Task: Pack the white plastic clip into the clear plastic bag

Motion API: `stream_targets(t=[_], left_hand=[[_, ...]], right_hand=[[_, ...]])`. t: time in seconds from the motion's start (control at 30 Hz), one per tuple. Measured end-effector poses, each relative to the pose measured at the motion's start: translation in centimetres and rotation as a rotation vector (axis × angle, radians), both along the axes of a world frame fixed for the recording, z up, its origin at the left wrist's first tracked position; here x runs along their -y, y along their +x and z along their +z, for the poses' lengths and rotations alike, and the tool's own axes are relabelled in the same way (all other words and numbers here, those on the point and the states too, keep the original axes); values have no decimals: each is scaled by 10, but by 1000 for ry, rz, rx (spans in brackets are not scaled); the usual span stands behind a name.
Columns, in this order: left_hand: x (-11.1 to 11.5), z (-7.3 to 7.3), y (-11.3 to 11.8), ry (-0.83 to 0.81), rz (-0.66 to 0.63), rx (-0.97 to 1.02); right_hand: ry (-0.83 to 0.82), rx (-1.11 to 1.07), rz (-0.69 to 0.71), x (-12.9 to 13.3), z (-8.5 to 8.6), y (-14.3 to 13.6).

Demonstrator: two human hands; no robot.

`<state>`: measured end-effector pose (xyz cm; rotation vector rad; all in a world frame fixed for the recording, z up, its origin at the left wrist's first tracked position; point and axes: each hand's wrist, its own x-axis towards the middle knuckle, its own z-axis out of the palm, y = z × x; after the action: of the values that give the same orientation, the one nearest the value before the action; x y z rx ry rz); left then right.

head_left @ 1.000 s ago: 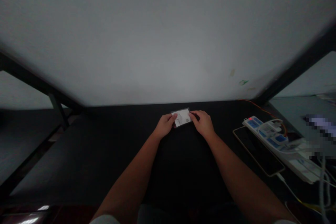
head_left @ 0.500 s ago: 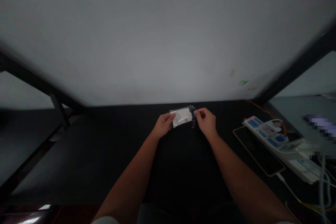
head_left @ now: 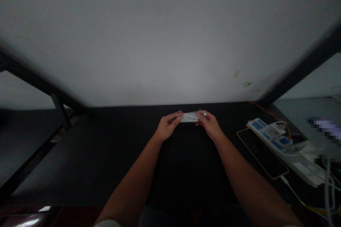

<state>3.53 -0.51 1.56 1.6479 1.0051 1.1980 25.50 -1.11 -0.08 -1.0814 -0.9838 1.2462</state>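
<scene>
In the head view, my left hand (head_left: 167,126) pinches 1 end of a pale packet (head_left: 189,117) and my right hand (head_left: 210,124) pinches the other. I record the packet over the black tabletop (head_left: 112,152); to its right, 1 phone (head_left: 262,153) lies beside a power strip (head_left: 279,144).

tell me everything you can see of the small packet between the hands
The small packet looks narrow and whitish, shiny like thin plastic; blur hides finer detail. It runs crosswise from the left hand, gripping one end, to the right hand, gripping the other, over the black table.
</scene>
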Motion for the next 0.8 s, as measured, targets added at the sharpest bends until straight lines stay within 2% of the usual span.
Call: stream_targets(t=[0.1, 0.17, 0.27, 0.33, 0.53, 0.63, 0.8], left_hand=[[-4, -4, 2, -50, 87, 70], [-8, -8, 3, -142, 155, 128], [-11, -15, 4, -310, 122, 141], [-12, -17, 3, -361, 74, 134], [-10, -12, -4, -330, 86, 217], [-9, -10, -4, -292, 103, 231], [-8, -9, 1, -265, 100, 230]], right_hand=[[39, 78, -2, 0, -3, 3], [62, 119, 3, 0, -4, 4], [108, 198, 16, -1, -6, 5], [141, 278, 48, -1, -6, 6], [169, 525, 180, 1, -4, 6], [175, 537, 193, 2, -3, 5], [275, 460, 209, 3, 1, 3]])
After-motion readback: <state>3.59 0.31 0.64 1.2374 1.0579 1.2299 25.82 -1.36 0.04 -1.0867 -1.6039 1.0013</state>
